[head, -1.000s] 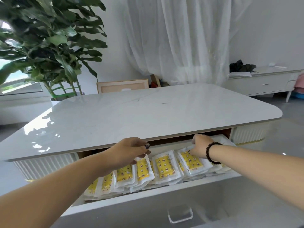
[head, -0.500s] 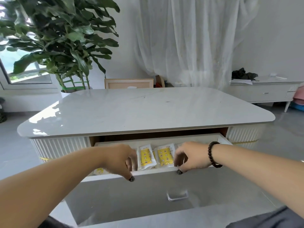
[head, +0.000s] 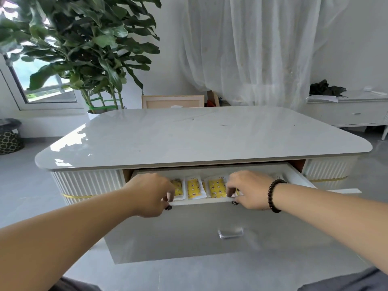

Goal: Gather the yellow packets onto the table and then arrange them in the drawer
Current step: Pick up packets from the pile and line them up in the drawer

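Bright room, sheer curtain (head: pixel 252 49) behind, big plant (head: pixel 84 45) by the window, and the marble surface (head: pixel 199 135) has nothing on it that I can see. The packets (head: pixel 194 189) sit in the drawer (head: pixel 210 238), side by side in a row, yellow faces up so I can see them all. My left hand (head: pixel 150 196) and right hand (head: pixel 248 191) both curl over the drawer's front edge, fingers hooked inside, thumbs down the front panel. Gripping the edge rather than the handle (head: pixel 231 233) gives me an even hold on both sides. Looks to me like arranging is basically done and the drawer just needs pushing shut.
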{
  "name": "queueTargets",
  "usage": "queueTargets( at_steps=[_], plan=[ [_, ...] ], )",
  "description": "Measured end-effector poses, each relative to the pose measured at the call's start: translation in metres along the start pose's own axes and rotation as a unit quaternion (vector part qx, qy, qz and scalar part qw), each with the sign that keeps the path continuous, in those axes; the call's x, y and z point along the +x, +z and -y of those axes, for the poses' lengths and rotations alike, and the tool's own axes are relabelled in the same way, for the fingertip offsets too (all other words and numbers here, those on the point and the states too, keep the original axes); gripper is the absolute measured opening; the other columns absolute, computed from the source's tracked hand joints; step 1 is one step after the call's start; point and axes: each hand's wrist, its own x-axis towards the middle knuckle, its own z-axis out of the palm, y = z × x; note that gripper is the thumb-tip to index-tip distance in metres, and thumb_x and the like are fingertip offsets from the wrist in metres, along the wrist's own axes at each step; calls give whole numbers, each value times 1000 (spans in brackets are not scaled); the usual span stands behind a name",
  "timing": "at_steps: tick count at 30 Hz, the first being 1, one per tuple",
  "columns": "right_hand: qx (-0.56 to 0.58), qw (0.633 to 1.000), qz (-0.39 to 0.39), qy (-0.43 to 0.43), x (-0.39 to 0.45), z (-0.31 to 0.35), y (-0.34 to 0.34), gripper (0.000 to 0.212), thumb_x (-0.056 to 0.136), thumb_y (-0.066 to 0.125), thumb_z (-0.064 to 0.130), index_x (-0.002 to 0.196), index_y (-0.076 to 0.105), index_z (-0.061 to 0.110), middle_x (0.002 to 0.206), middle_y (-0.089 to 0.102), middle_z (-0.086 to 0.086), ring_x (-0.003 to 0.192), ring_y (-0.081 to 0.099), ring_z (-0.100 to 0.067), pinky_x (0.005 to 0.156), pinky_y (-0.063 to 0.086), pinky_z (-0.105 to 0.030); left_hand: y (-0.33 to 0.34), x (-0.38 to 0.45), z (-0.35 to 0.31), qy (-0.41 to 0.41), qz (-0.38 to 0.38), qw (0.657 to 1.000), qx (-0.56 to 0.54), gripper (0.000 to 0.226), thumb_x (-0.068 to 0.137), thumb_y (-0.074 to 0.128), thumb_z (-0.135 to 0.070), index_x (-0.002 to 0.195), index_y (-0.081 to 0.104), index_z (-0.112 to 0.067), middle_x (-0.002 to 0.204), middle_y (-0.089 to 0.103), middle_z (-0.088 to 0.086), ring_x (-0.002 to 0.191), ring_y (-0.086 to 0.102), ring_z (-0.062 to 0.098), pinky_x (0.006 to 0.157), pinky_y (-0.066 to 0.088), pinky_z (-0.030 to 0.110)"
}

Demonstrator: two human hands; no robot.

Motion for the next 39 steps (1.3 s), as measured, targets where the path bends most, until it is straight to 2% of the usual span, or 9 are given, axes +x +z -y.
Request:
queueTargets(
  at_steps=[4, 8, 11, 14, 17, 29, 33, 36, 39],
  plan=[
    [-74, 994, -79, 9, 17, -14, 3, 46, 88, 58, 40, 128, 47, 21, 126, 45, 3, 119, 43, -17, 95, 41, -30, 8, 19, 7, 7, -47, 999, 25, 21, 92, 53, -34, 111, 61, -33, 114, 57, -14, 110, 53, 13, 85, 47, 30],
    [-108, 991, -54, 65, 37, -31, 2, 70, 78, 65, 32, 139, 32, 19, 138, 33, -3, 125, 37, -22, 100, 40, -36, 9, 40, 19, -9, -100, 993, 61, 40, 89, 56, -41, 127, 50, -28, 133, 43, -5, 120, 43, 18, 95, 41, 31],
    [-120, 987, -17, 105, 52, -44, 3, 67, 75, 64, 27, 135, 35, 20, 135, 36, -4, 121, 41, -24, 96, 40, -36, 9, 55, 30, -48, -93, 991, 81, 59, 87, 55, -48, 138, 39, -24, 144, 33, 0, 126, 40, 22, 100, 41, 35],
    [-136, 982, -6, 128, 66, -48, 3, 51, 75, 62, 21, 122, 42, 17, 119, 41, -3, 105, 48, -22, 84, 38, -34, 12, 68, 39, -69, -62, 991, 96, 58, 89, 48, -55, 135, 38, -21, 135, 42, 1, 120, 45, 23, 96, 43, 35],
    [-163, 978, -25, 124, 79, -47, 3, 45, 73, 62, 15, 112, 40, 15, 113, 40, -3, 91, 43, -22, 77, 32, -32, 12, 78, 44, -67, -72, 991, 95, 55, 89, 49, -55, 130, 41, -20, 125, 46, -1, 115, 47, 22, 91, 43, 33],
    [-179, 970, -123, 106, 103, -59, 22, 41, 77, 58, 12, 113, 39, 15, 112, 44, -1, 99, 46, -22, 72, 27, -29, 26, 100, 47, -60, -135, 976, 160, 33, 94, 45, -34, 121, 40, -15, 116, 44, 1, 102, 46, 23, 73, 38, 30],
    [-184, 967, -138, 111, 107, -57, 24, 41, 76, 54, 4, 114, 39, 14, 110, 44, -2, 94, 44, -22, 71, 25, -30, 24, 104, 44, -67, -135, 974, 168, 34, 95, 43, -36, 121, 40, -14, 116, 45, 2, 103, 47, 23, 74, 40, 31],
    [-199, 963, -143, 113, 105, -55, 26, 43, 75, 52, 1, 114, 39, 13, 110, 45, -3, 84, 33, -22, 71, 25, -30, 22, 101, 44, -77, -130, 976, 159, 36, 95, 45, -38, 122, 40, -14, 118, 45, 2, 105, 47, 23, 75, 39, 30],
    [-183, 969, -121, 115, 100, -52, 19, 40, 77, 52, 4, 114, 40, 14, 112, 45, -2, 92, 43, -22, 72, 26, -30, 14, 97, 43, -89, -99, 983, 130, 42, 94, 45, -45, 123, 40, -15, 121, 45, 2, 108, 47, 23, 81, 41, 31]
  ],
)
